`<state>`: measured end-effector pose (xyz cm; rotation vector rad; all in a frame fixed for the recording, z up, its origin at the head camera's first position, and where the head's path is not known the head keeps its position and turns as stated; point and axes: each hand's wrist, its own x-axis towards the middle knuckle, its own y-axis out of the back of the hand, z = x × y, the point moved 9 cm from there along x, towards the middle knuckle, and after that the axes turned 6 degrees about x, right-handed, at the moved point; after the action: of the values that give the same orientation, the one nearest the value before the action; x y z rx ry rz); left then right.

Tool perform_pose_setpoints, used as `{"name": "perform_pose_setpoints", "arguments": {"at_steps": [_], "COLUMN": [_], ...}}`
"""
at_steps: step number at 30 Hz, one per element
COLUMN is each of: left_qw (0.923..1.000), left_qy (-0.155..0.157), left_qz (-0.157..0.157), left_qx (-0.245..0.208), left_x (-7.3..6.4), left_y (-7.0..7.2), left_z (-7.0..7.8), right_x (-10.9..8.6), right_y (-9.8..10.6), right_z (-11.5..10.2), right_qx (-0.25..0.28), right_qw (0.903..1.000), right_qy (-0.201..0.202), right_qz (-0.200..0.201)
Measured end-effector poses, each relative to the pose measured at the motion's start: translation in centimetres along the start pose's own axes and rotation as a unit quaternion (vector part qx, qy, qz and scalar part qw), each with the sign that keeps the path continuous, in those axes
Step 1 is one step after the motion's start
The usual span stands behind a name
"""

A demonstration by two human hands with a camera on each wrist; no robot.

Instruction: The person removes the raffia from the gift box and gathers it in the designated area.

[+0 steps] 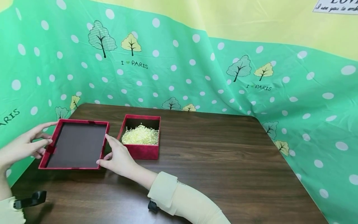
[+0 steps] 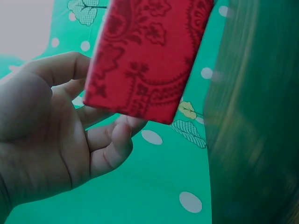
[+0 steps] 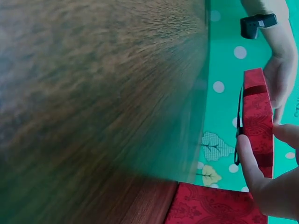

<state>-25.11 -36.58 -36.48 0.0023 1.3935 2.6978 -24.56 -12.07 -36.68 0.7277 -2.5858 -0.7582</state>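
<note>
A red patterned box lid (image 1: 78,144) with a dark lining is raised above the table's left side, its inside facing the head camera. My left hand (image 1: 29,144) holds its left edge, with fingers around the side wall. At the opposite edge, my right hand (image 1: 120,157) grips the lid between thumb and fingers. In the left wrist view, the left hand (image 2: 60,121) is beside the lid's red outer side (image 2: 145,60). A black ribbon loop (image 3: 238,121) hangs along the lid in the right wrist view. The matching red box (image 1: 144,151) stands uncovered to the right, holding pale yellow shredded paper (image 1: 140,135).
The dark wooden table (image 1: 218,155) extends right of the box. Green and yellow printed cloth (image 1: 181,56) surrounds its back and sides. A black strap (image 1: 30,199) circles the left sleeve, and a black piece (image 1: 153,206) sits under the right cuff.
</note>
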Motion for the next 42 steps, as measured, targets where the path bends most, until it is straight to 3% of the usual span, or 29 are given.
{"name": "perform_pose_setpoints", "arguments": {"at_steps": [10, 17, 27, 42], "left_qw": [0.9999, 0.9985, 0.9957, 0.9886], "left_qy": [0.004, 0.026, 0.025, -0.002], "left_qz": [-0.016, -0.048, -0.084, -0.118], "left_qx": [-0.002, -0.004, -0.028, -0.094], "left_x": [0.2, 0.5, 1.1, 1.5], "left_y": [-0.3, -1.2, -2.5, -4.4], "left_z": [-1.5, -2.4, -3.1, -4.4], "right_x": [0.2, 0.2, 0.2, 0.1], "right_y": [-1.4, -2.4, -2.9, -3.1], "right_z": [0.1, 1.1, 1.8, 4.6], "right_qx": [-0.030, -0.033, -0.058, 0.054], "right_qw": [0.9994, 0.9993, 0.9969, 0.9881], "right_qy": [0.000, -0.014, -0.044, -0.143], "right_qz": [-0.015, -0.014, -0.029, -0.017]}}
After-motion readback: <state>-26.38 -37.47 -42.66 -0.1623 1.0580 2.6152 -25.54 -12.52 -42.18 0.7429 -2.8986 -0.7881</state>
